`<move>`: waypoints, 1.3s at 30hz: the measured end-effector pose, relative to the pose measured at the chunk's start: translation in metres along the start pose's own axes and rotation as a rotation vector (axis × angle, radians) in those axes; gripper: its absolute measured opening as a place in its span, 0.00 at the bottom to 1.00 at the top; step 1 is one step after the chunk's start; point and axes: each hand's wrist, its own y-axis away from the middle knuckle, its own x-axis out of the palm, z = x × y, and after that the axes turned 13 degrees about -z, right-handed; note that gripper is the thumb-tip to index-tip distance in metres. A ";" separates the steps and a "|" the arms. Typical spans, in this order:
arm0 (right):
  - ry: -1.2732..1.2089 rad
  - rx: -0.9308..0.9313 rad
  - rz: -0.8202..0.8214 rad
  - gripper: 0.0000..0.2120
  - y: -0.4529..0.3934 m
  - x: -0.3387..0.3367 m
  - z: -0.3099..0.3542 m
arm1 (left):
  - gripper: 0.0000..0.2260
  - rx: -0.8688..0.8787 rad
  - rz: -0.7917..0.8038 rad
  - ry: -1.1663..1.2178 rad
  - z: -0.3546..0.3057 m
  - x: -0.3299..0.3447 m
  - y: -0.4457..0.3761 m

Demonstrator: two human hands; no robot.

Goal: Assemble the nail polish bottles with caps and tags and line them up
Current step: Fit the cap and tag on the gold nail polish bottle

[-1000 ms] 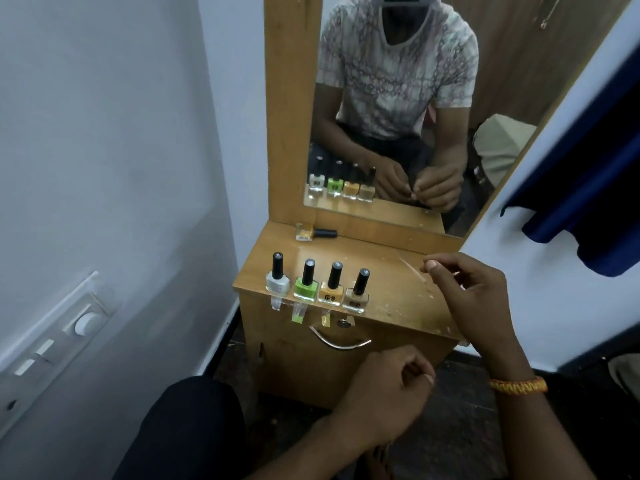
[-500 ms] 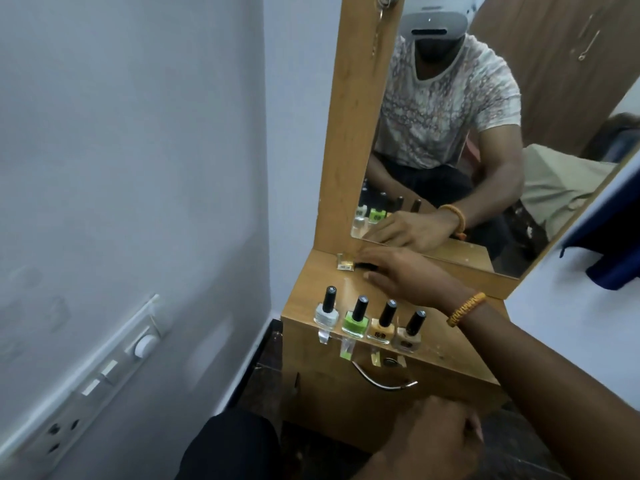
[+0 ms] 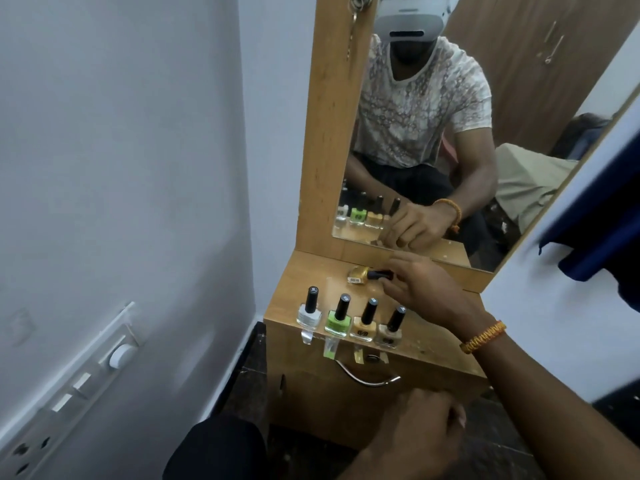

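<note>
Four capped bottles stand upright in a row along the near edge of the counter (image 3: 433, 344): a white bottle (image 3: 309, 310) at the left, then a green bottle (image 3: 337, 318), a yellow bottle (image 3: 364, 323) and a beige bottle (image 3: 390, 329) at the right. A strip of tag hangs over the edge below each one, so these four look finished.

A fifth, gold bottle (image 3: 360, 274) lies on its side at the far end of the counter, just under the mirror (image 3: 433, 133), cap on and pointing right. The right hand (image 3: 420, 287) reaches to it, fingers curling round the black cap; whether the grip has closed I cannot tell.

The left hand (image 3: 420, 429) hangs low in front of the drawer, fingers curled; whether it holds a tag is hidden.

Judging by this, what remains is to tag the gold bottle and stand it at the row's right end.
</note>
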 end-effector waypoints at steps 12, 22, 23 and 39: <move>-0.228 0.532 -0.557 0.09 0.094 -0.073 -0.013 | 0.09 0.040 -0.303 0.218 -0.023 0.015 0.022; -0.399 0.465 -0.493 0.10 0.149 -0.072 0.010 | 0.25 0.061 -0.547 0.421 -0.040 0.013 0.035; -0.430 0.460 -0.506 0.11 0.149 -0.069 0.011 | 0.23 0.086 -0.578 0.390 -0.040 0.014 0.033; -0.578 0.598 -0.293 0.23 0.145 -0.062 0.006 | 0.18 0.281 -0.663 0.175 -0.023 0.009 0.011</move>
